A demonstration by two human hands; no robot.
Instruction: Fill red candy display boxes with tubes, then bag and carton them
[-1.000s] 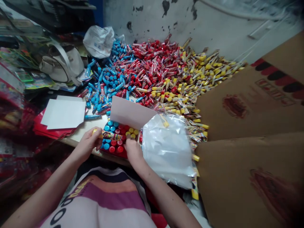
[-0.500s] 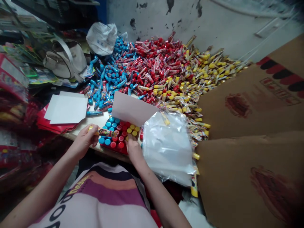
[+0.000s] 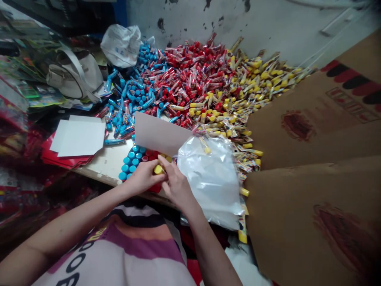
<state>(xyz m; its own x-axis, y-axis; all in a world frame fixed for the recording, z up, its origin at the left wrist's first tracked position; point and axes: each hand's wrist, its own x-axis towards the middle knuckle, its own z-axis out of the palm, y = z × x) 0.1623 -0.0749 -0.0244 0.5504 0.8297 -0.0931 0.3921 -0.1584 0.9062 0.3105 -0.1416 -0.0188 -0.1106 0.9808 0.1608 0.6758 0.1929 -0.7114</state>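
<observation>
"At the left of the box [image 3: 156, 188]?"
"Blue caps [image 3: 127, 161]; then the left hand [image 3: 143, 175], pinching a yellow cap [image 3: 158, 169] over the box."
"And the right hand [image 3: 179, 186]?"
"At that cap; whether gripping, I can't tell. Then bags [image 3: 210, 182]."

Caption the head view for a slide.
Left hand and right hand meet at a yellow cap beside blue caps, before a multicolored heap.

Dim, cool light; glare streaks the clear plastic bags [image 3: 210, 182]; the cardboard carton [image 3: 291, 210] at right blurs and darkens toward the edge.
</observation>
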